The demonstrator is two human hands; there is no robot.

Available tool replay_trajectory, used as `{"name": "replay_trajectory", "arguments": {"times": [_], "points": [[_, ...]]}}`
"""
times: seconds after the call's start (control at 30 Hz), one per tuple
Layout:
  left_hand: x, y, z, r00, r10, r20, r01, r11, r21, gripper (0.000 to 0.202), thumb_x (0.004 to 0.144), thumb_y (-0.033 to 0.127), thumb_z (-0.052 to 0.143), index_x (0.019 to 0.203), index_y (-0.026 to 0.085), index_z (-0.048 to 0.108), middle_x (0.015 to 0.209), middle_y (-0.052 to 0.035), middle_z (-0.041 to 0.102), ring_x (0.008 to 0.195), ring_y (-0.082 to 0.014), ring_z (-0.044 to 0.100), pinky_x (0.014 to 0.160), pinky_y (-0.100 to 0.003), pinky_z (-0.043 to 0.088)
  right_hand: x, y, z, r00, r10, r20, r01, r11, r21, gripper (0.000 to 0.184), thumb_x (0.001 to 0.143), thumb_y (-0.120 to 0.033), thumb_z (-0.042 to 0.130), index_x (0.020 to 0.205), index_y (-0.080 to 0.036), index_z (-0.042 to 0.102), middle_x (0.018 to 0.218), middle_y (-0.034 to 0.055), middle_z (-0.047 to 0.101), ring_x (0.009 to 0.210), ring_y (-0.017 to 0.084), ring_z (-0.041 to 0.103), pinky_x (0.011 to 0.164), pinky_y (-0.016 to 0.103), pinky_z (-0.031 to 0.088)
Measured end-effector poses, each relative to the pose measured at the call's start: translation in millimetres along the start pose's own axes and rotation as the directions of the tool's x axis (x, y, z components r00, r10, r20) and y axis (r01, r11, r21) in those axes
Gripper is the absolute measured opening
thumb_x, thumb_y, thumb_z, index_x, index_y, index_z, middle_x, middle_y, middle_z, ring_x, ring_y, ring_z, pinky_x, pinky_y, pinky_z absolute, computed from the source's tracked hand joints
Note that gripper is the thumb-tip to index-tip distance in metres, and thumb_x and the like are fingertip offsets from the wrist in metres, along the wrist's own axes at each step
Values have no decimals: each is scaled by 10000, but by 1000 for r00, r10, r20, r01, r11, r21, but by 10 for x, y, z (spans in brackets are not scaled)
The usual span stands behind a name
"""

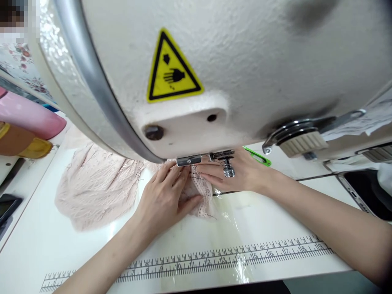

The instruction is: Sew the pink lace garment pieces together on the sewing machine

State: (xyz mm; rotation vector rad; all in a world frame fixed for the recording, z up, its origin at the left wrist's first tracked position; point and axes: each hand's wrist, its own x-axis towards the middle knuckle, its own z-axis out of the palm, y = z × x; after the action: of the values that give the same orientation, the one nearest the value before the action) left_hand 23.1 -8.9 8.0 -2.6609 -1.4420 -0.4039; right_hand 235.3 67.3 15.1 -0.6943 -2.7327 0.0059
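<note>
Pale pink lace fabric lies on the white table beneath the head of a sewing machine. My left hand rests palm down on it, fingers stretched forward and thumb spread to the right. From the other side my right hand reaches in, its fingers extended flat over the fabric's right edge. A metal fitting on the machine covers part of the fingertips, and the needle area is hidden. More of the same gathered pink fabric spreads to the left of my left hand.
A printed ruler scale runs along the table's front. Behind my right hand lies a green tool, partly hidden. A phone is at the right. Leftward are a pink bottle, a brown-yellow object and someone's floral clothing.
</note>
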Motion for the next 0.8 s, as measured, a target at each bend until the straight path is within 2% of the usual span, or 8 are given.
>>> {"name": "replay_trajectory", "arguments": {"times": [0.2,0.27,0.43,0.63,0.7,0.8], "points": [[18,40,9,1000,-9,-26,9,1000,11,575,883,489,550,1245,43,552,1233,-200,591,1172,-328,494,978,-469,486,-4,17,27,983,-87,-159,71,992,-101,275,919,-222,430,801,-230,679,832,-11,710,706,167,573,635,327,329],[19,52,15,1000,-18,-26,18,1000,17,571,883,485,553,1237,37,555,1234,-204,587,1159,-327,499,964,-466,494,-13,23,37,984,-100,-150,82,989,-125,268,914,-230,445,782,-229,678,837,-19,711,698,162,567,629,329,327],[12,60,30,998,-17,-54,18,1000,23,550,877,478,569,1224,51,560,1247,-186,586,1145,-315,511,967,-457,496,-25,24,28,995,-91,-31,86,987,-136,282,931,-216,426,809,-228,680,880,-10,713,735,161,578,672,338,355],[12,76,36,998,-18,-56,20,999,31,531,881,476,566,1224,70,558,1266,-172,584,1154,-313,515,948,-454,507,-22,57,71,987,-135,-87,123,984,-126,275,929,-226,430,832,-225,687,930,-22,718,757,154,596,665,325,372],[10,78,22,999,-15,-52,17,999,42,546,879,483,566,1242,74,551,1267,-168,588,1158,-311,518,934,-445,513,-29,63,87,987,-108,-118,97,990,-100,270,923,-251,437,824,-226,687,943,-20,717,786,161,604,689,324,386],[-2,79,-41,996,30,-85,-24,997,73,532,868,480,587,1237,98,565,1254,-149,606,1155,-305,533,912,-432,514,-33,59,72,994,6,-111,-6,1000,-2,283,919,-277,425,815,-226,683,940,-8,710,863,177,611,741,325,404]]}}
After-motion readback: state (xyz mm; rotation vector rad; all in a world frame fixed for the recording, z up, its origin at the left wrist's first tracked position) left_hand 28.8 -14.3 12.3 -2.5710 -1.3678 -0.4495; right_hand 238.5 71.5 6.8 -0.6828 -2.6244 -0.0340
